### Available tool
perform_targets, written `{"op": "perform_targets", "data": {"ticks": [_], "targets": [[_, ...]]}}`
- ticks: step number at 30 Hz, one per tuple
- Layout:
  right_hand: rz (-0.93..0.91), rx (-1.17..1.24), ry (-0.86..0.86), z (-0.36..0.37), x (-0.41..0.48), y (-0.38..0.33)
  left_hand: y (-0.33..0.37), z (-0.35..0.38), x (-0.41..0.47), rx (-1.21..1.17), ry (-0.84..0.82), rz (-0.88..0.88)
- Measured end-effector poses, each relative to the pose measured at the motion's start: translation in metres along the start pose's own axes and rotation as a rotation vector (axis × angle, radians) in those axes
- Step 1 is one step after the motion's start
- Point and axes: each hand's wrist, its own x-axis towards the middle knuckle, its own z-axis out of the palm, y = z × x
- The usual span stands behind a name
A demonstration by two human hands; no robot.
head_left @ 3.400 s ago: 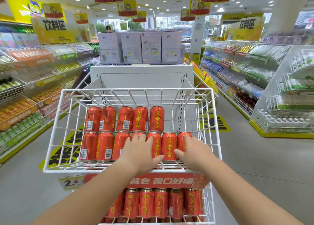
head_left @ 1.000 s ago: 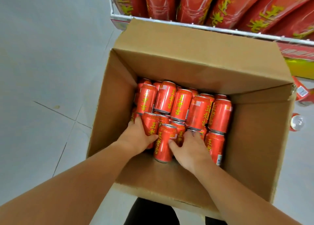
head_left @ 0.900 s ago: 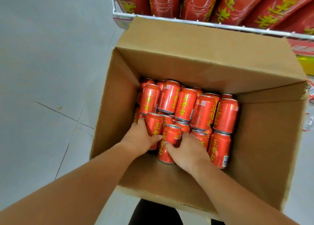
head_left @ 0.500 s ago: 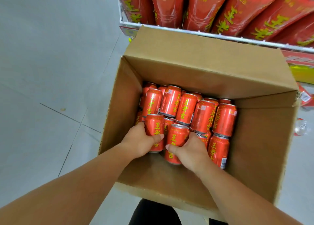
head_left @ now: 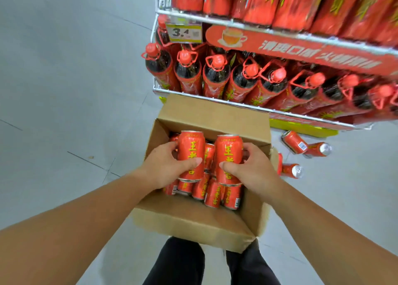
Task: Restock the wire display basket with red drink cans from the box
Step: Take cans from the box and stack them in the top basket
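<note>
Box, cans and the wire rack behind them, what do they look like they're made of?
Box: plain brown corrugated cardboard, matte, with folded flaps and raw edges.
Cans: probably aluminium, with glossy red printed walls; the cans on the floor show bare silvery ends.
Rack: thin metal wire, seemingly coated white, though blur leaves the finish uncertain.

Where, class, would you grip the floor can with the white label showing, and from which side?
Its red middle, from above: the can lies on its side on the floor, so a grasp can span its curved wall; its ends face sideways.
</note>
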Motion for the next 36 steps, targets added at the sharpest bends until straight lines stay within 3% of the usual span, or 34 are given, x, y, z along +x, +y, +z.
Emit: {"op": "perform_targets", "data": {"ticks": [5,12,19,23,36], "targets": [[-0.062,0.033,0.049,-0.058,-0.068,-0.065,0.081,-0.024,-0.063,0.009,-0.049,0.084],[-0.154,0.088,0.151,-0.141,-0.183,-0.166,0.216,-0.074,-0.171,0.197,-0.032,0.307],[-0.286,0.146,0.297,-0.207,-0.287,-0.246,0.341,-0.107,-0.259,0.184,-0.051,0.504],[-0.327,0.133,0.372,-0.240,-0.337,-0.286,0.400,-0.117,-0.305,0.210,-0.054,0.664],[-0.502,0.244,0.655,-0.364,-0.443,-0.384,0.577,-0.123,-0.408,0.162,-0.099,0.954]]}}
